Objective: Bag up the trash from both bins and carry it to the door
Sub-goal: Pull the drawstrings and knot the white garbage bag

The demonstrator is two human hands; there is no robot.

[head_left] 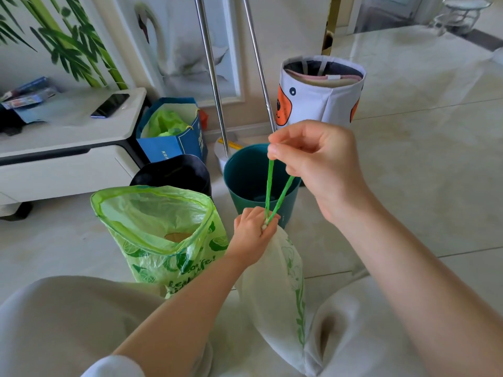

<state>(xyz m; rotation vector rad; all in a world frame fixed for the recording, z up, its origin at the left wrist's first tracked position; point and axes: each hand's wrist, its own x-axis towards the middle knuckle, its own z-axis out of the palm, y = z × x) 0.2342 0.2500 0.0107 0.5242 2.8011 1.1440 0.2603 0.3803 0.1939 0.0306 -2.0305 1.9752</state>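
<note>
**White bag cinched by its green drawstring**

Head view: the left hand (251,231) has its grip clenched around the gathered neck of a white trash bag (277,295), which hangs between the person's knees. The right hand (315,161) pinches the green drawstring (275,191) in its grip, the loop stretched taut up from the neck. Just left stands an open green trash bag (163,240) on the floor. Behind are a black bin (174,172) and an unlined teal bin (245,175).
</note>
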